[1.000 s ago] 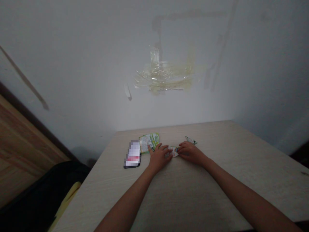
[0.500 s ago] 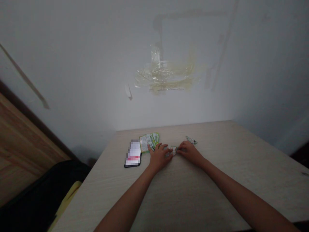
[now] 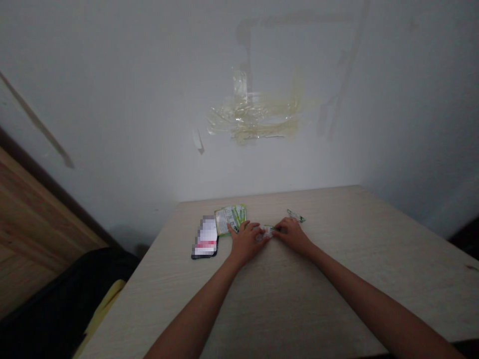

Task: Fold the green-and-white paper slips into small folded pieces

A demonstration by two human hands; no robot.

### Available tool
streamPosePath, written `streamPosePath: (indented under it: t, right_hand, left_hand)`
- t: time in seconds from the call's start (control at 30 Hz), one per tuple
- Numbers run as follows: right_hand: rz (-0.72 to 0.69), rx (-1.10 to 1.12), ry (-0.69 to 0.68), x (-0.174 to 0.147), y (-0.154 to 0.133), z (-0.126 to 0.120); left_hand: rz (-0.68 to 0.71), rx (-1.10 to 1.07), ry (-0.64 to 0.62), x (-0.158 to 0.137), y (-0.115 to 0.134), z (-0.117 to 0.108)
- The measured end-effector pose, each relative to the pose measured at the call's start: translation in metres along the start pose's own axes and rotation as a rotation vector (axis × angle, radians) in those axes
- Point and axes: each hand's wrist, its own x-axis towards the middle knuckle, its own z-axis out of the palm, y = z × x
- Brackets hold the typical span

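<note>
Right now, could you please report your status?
Left hand on small printed paper. Right hand at its edge. Phone, green-edged cards beside left hand.

Yr pic's dim & greyish, light source unclear. You get a soft dark shadow on the counter [image 3: 299, 304] betw. yr forearms [image 3: 350, 285], small glints off the clear tape [image 3: 258, 119], & murky corners; the black heap [image 3: 63, 294] lower L loses most detail. Wide-angle stretch twd the edges. Print on yr cards [image 3: 225, 219] is too soft to read; phone screen [image 3: 205, 237] pixelated.
</note>
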Motion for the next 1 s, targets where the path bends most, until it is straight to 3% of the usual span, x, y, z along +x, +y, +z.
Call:
streamPosePath:
  t: [0.27,0.57,1.0]
  right_hand:
    - [-0.014,-0.016,0.065,-0.002,-0.017,-0.005]
    - [-0.251,-0.160,0.093,-0.008,-0.019,-0.014]
    - [-0.210,-0.204,0.003,-0.010,-0.021,-0.012]
  left_hand:
    - [-0.019,0.012,0.016,0.002,0.001,0.003]
    - [-0.029,0.004,0.036,0.001,0.003,0.004]
    - [-0.032,0.004,0.032,0.001,0.005,0.002]
